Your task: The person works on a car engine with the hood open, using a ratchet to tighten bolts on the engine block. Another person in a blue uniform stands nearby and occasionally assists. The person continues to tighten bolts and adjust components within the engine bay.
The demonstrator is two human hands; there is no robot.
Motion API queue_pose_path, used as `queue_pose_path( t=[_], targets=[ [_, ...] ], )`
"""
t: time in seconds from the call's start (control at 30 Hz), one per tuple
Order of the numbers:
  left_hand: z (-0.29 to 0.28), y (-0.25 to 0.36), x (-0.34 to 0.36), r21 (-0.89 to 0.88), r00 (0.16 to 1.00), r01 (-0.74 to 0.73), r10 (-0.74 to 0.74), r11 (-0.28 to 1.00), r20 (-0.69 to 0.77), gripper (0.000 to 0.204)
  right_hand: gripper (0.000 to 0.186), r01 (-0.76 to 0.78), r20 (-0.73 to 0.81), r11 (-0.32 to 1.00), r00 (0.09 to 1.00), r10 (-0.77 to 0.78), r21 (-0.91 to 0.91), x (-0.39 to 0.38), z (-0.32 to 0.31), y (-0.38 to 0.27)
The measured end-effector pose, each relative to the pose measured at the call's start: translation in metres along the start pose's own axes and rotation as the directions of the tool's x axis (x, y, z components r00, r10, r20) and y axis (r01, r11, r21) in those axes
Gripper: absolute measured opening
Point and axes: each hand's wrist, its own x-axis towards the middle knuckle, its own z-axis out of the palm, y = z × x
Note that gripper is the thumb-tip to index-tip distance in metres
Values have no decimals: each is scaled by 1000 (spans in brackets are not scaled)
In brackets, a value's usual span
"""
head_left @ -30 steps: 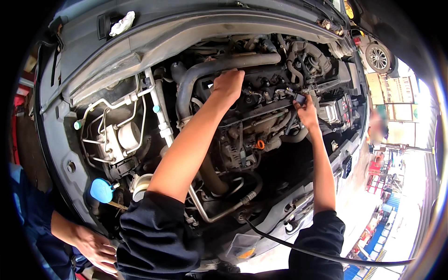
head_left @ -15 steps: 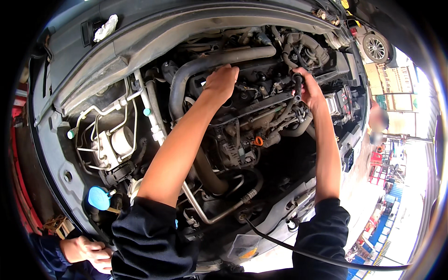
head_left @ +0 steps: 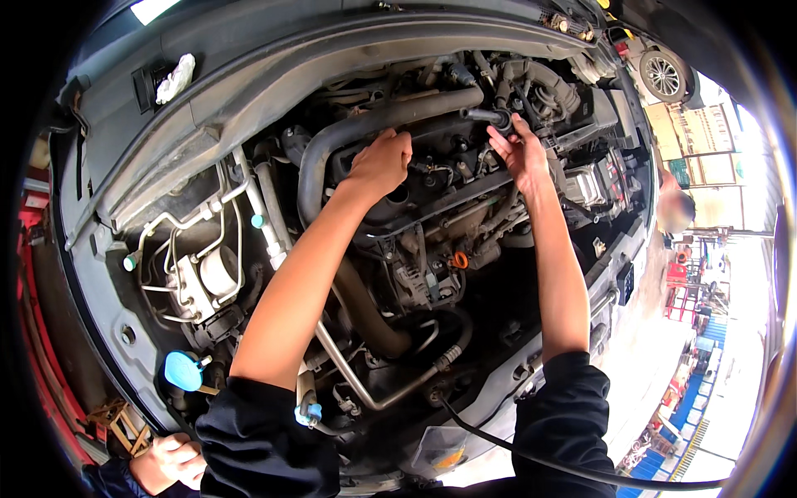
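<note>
Between the thumb and fingers of my right hand (head_left: pixel 523 153) is a black ignition coil (head_left: pixel 486 115), its stem pointing left above the engine. My left hand (head_left: pixel 382 166) is closed low over the left part of the dark engine top (head_left: pixel 440 199), beside the thick black hose (head_left: pixel 320 153). Whatever lies inside those fingers is hidden. Just right of that wrist, a round opening (head_left: pixel 399 195) shows in the engine top. An orange ring handle (head_left: pixel 461 261) sits lower on the engine's front.
A metal pipe (head_left: pixel 353 380) and a black cable (head_left: pixel 531 455) cross the near side. A blue cap (head_left: pixel 183 371) stands at left, close to another person's hand (head_left: pixel 173 459). White pipes surround a metal block (head_left: pixel 195 286). A crumpled white cloth (head_left: pixel 175 79) lies at the far left.
My right hand has moved up and left, and the ignition coil has turned from upright to nearly level. My left hand has shifted slightly left and down, still closed.
</note>
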Motion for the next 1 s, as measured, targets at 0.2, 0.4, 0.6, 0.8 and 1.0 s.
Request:
queue_pose_path(
  t=[0.2, 0.4, 0.6, 0.8, 1.0],
  targets=[
    [-9, 36, 9, -68, 862, -309, 249, 948, -441, 25, 29, 230, -79, 944, 964, -255, -236, -15, 20, 15],
    [-19, 47, 34, 286, 971, -227, 240, 931, -9, 28, 29, 374, -12, 876, 918, -396, -304, -23, 23, 31],
    [-4, 33, 39, 79, 968, -233, 239, 969, -74, 23, 43, 476, 176, 542, 840, -513, -692, -13, -3, 37],
    [26, 43, 53, -428, 956, -288, 232, 857, -180, 29, 52, 306, 112, 938, 950, -290, -165, -7, 1, 29],
    [31, 15, 60, -383, 983, -182, 163, 906, -81, 28, 28, 458, 164, 704, 880, -446, -543, -21, 13, 22]
  ],
)
